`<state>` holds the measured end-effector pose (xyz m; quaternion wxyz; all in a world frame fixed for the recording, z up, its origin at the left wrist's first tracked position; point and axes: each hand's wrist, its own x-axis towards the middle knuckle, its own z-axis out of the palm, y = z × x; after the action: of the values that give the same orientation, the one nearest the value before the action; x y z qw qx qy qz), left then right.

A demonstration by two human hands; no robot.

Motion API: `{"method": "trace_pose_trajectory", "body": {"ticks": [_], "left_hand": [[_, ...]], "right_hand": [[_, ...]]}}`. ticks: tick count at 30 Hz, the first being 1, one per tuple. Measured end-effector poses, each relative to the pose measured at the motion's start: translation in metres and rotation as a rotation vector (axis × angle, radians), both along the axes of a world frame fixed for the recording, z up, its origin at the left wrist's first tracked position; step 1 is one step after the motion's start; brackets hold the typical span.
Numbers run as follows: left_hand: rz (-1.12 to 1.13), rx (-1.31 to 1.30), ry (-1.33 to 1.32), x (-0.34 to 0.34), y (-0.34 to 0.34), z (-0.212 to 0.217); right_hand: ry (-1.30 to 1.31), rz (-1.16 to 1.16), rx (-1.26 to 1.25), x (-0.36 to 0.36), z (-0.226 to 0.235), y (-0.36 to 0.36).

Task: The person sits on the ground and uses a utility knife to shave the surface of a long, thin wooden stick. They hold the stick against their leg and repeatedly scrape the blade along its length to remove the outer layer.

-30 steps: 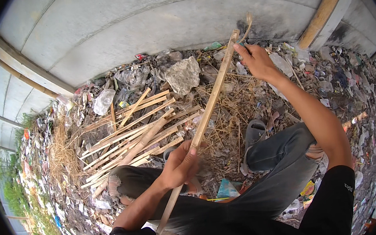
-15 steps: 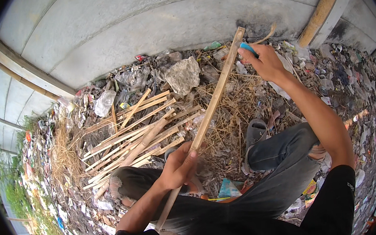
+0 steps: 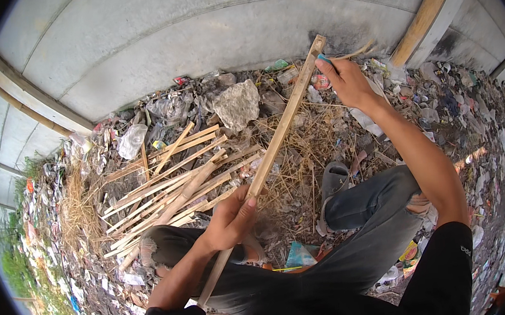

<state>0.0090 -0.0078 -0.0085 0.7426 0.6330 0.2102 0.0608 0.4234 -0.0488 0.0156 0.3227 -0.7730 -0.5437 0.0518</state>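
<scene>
My left hand point(image 3: 232, 219) is closed around the lower part of a long split bamboo strip point(image 3: 285, 121). The strip slants from my lap up to the far right, its far end close to the grey wall. Near that far end, my right hand point(image 3: 351, 82) grips a small blue object point(image 3: 324, 59), held against or right beside the strip's edge. Most of this object is hidden by my fingers, so its kind cannot be made out. A thin pale curved strip point(image 3: 356, 52) shows just behind my right hand.
Left of my knees lies a pile of split bamboo strips point(image 3: 171, 192). Behind it sit a large pale rock point(image 3: 237, 105) and a crumpled clear plastic bag point(image 3: 133, 141). Litter and dry straw cover the ground. A grey panel wall point(image 3: 205, 40) with a bamboo post point(image 3: 427, 10) closes off the far side.
The whole view has shifted slightly, so things sit a little further left. My right hand has turned a bit at the strip's far end, and less of the blue object shows.
</scene>
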Motion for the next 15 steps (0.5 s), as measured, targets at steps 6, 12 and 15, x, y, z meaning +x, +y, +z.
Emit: {"method": "trace_pose_trajectory", "body": {"ticks": [6,12,15], "left_hand": [[-0.006,0.068,-0.017,-0.029,-0.002,-0.012],[-0.018,-0.030,-0.024,-0.011,0.006,0.002],[0.002,-0.016,-0.004,-0.019,0.005,0.001]], "right_hand": [[-0.096,0.238,-0.047,-0.010,0.011,-0.008],[0.002,0.144,-0.014,-0.030,0.014,0.002],[-0.032,0.242,0.001,-0.042,0.002,0.004]]}}
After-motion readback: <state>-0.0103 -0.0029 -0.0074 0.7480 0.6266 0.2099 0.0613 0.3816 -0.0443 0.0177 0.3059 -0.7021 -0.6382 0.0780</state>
